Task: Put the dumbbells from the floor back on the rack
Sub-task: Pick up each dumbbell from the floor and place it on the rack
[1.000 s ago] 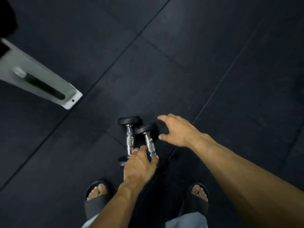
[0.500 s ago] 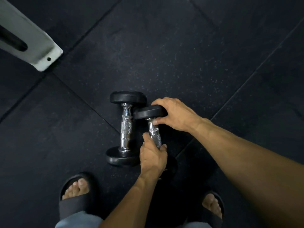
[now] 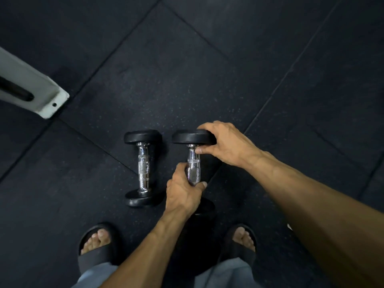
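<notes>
From the head view, the left hand (image 3: 182, 194) grips the chrome handle of the right dumbbell (image 3: 193, 161) while the right hand (image 3: 226, 145) curls over its far head, the other dumbbell (image 3: 143, 167) lying just beside on the black floor (image 3: 187, 69).

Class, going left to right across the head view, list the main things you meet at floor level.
White rack foot → dumbbell lying on the floor → dumbbell in both hands → right hand on its far head.

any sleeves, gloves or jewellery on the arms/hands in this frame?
None visible. The left hand and right hand are bare, with no gloves, rings or watch. Both forearms are uncovered up to the frame edge, so no sleeves show. Nails are short and unpainted.
</notes>
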